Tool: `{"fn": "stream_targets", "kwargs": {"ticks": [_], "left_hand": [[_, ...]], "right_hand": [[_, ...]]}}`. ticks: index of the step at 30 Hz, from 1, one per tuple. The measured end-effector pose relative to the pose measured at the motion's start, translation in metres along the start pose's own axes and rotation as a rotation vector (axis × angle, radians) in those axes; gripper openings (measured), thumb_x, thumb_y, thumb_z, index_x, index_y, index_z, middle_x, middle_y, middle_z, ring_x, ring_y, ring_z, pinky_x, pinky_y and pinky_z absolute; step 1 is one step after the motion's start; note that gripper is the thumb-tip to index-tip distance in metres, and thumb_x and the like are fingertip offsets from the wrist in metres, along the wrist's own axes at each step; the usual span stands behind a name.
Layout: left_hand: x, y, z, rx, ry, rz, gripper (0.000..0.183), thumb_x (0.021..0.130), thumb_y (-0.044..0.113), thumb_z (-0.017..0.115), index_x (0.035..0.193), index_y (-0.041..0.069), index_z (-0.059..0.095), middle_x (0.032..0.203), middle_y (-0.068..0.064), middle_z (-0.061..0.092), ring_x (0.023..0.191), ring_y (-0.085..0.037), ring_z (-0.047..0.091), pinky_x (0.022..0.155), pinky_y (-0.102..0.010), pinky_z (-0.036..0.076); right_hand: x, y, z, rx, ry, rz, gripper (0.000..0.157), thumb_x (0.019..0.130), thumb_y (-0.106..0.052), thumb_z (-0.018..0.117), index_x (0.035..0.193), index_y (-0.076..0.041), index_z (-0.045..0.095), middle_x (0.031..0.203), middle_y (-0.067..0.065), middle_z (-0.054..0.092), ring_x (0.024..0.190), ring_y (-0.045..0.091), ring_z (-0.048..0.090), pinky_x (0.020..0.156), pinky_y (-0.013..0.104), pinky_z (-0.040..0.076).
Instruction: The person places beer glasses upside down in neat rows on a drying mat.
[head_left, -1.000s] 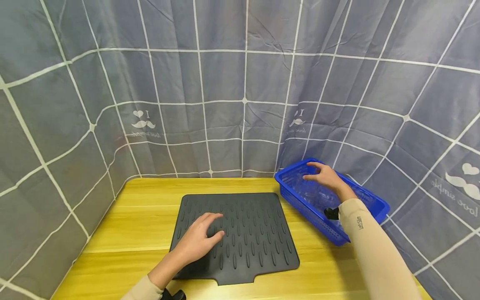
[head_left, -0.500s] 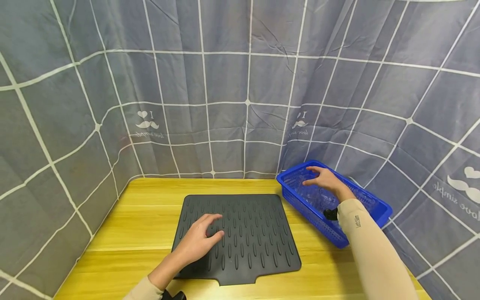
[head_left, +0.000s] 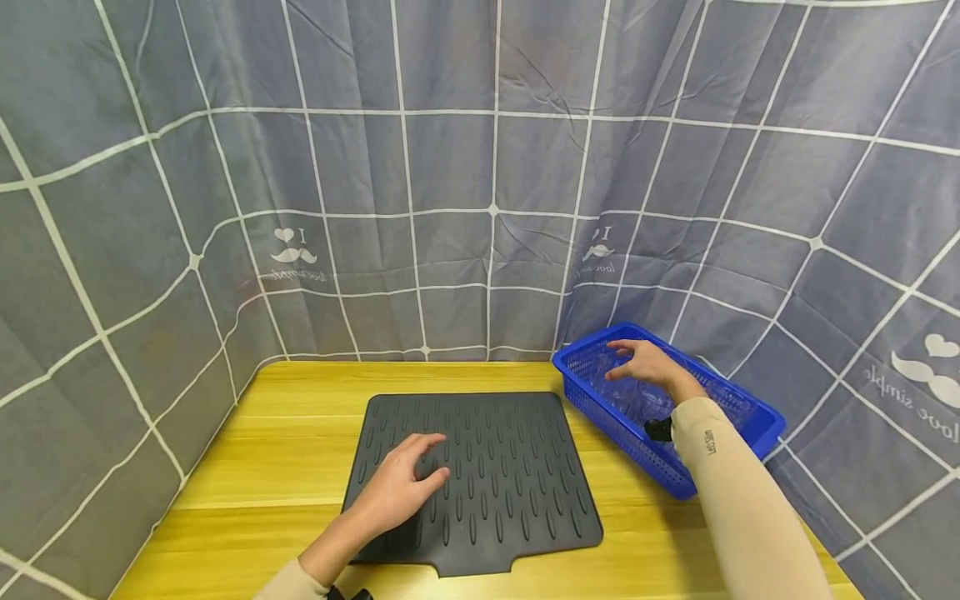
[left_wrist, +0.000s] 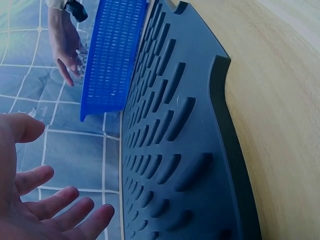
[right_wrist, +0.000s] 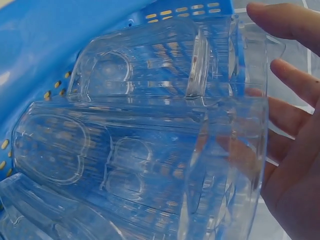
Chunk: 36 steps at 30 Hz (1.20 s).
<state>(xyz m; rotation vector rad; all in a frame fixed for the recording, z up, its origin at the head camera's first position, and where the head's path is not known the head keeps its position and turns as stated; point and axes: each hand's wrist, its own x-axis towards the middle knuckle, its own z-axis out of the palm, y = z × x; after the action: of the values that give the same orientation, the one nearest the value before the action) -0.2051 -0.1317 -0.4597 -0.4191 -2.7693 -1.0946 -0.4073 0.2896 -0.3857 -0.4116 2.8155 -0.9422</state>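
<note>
My right hand (head_left: 651,367) is over the blue basket (head_left: 626,446), thumb and fingers spread apart, holding nothing. In the right wrist view, several clear cups (right_wrist: 135,145) lie on their sides in the basket. The fingers (right_wrist: 295,77) are at the cups' rim ends, and some show through the clear walls. Above the dark grey ridged mat (head_left: 517,467), my left hand (head_left: 397,487) stays with loosely bent fingers and nothing in it. The left wrist view shows its palm and fingertips (left_wrist: 47,172) apart from the mat.
A yellow wood-grain table (head_left: 292,425) bears the mat and the basket, which sits at an angle right of the mat. Grey curtain (head_left: 450,167) with white grid lines hangs along the back and both sides, close behind the basket.
My right hand has come down slightly over the basket, its fingers still apart. The left hand stays nearly still above the mat. The head view has shifted a little.
</note>
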Motion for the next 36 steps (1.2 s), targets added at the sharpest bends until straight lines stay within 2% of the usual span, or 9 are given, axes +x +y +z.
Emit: {"fn": "stream_targets", "kwargs": {"ticks": [5, 12, 19, 25, 36], "left_hand": [[-0.001, 0.001, 0.003, -0.019, 0.001, 0.005, 0.052, 0.086, 0.058, 0.052, 0.131, 0.031, 0.047, 0.118, 0.011, 0.051, 0.069, -0.005, 0.047, 0.061, -0.023, 0.041], [-0.002, 0.002, 0.004, -0.044, 0.0, 0.006, 0.053, 0.085, 0.059, 0.052, 0.13, 0.032, 0.047, 0.12, 0.012, 0.05, 0.094, -0.007, 0.052, 0.067, -0.025, 0.045], [-0.002, 0.002, 0.004, -0.047, 0.002, 0.01, 0.052, 0.085, 0.058, 0.053, 0.13, 0.031, 0.047, 0.12, 0.011, 0.051, 0.094, -0.008, 0.052, 0.066, -0.025, 0.045], [-0.002, 0.003, 0.003, -0.046, 0.002, 0.012, 0.052, 0.086, 0.057, 0.053, 0.13, 0.03, 0.047, 0.12, 0.011, 0.05, 0.094, -0.008, 0.051, 0.065, -0.024, 0.045], [-0.003, 0.004, 0.002, -0.048, 0.0, 0.01, 0.051, 0.086, 0.056, 0.054, 0.13, 0.03, 0.047, 0.121, 0.01, 0.05, 0.101, -0.01, 0.052, 0.067, -0.026, 0.046]], "right_hand": [[-0.001, -0.001, 0.001, 0.001, -0.008, 0.017, 0.066, 0.076, -0.026, 0.075, 0.134, -0.007, 0.048, 0.131, 0.026, 0.047, 0.118, 0.041, 0.046, 0.093, 0.054, 0.04], [-0.001, -0.002, 0.0, -0.022, 0.016, 0.013, 0.065, 0.075, -0.032, 0.075, 0.131, -0.008, 0.052, 0.128, 0.025, 0.05, 0.116, 0.04, 0.048, 0.092, 0.052, 0.041], [-0.003, -0.008, -0.007, -0.025, 0.06, -0.026, 0.06, 0.077, -0.026, 0.074, 0.13, -0.008, 0.053, 0.124, 0.025, 0.053, 0.112, 0.039, 0.051, 0.087, 0.049, 0.044], [-0.002, -0.01, -0.013, -0.018, 0.095, -0.034, 0.06, 0.076, -0.027, 0.075, 0.129, -0.009, 0.054, 0.123, 0.023, 0.055, 0.108, 0.037, 0.054, 0.085, 0.046, 0.046], [-0.008, -0.022, -0.023, 0.024, 0.133, -0.042, 0.061, 0.076, -0.026, 0.075, 0.13, -0.012, 0.052, 0.127, 0.021, 0.052, 0.111, 0.037, 0.051, 0.087, 0.048, 0.045]]}}
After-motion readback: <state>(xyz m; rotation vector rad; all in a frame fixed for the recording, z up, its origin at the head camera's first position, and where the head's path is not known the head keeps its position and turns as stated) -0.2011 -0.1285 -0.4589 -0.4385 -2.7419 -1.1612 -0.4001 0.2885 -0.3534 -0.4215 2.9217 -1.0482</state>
